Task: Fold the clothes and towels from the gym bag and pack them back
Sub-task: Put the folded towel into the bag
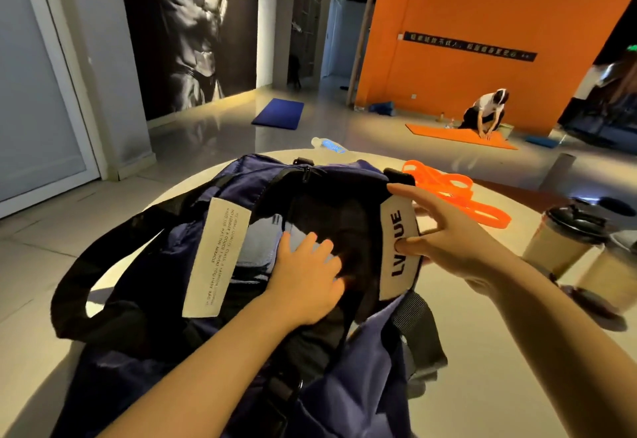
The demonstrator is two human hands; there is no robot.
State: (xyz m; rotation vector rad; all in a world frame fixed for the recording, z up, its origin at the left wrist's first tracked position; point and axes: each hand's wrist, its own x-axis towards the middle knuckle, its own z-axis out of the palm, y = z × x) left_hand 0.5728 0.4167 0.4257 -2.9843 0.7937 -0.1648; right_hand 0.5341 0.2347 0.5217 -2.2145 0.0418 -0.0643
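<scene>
While hands [306, 275] [444, 237] spread it, gym bag [362, 362] seemingly lies lengthwise.

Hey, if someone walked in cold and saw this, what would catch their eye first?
Probably the navy gym bag gaping open on the round table, the left hand pressing inside while the right hand holds its white-labelled handle. Next, the orange resistance bands lying behind the bag.

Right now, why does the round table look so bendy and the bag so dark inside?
In the head view, the wide-angle lens curves the table edge; the gym bag opening sits in shadow, so what the left hand presses is hard to see.
</scene>
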